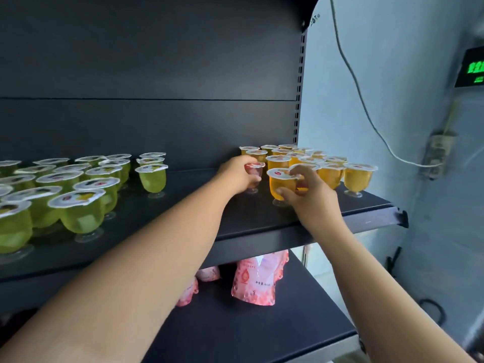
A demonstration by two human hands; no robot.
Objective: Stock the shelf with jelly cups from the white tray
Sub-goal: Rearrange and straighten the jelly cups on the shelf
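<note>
While both hands grip cups, green cups (78, 203) crowd the shelf's (183, 205) left.

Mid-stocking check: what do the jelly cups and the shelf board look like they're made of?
Jelly cups, such as the orange one in the right hand: probably thin clear plastic, since the coloured jelly shows through the wall and the foot is see-through; the lid looks like a white peel-off film with a wavy edge. Shelf: likely painted metal, matte dark grey, with a slotted upright at the back.

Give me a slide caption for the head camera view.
Left hand sets a pink cup and right hand an orange cup on the shelf.
</note>
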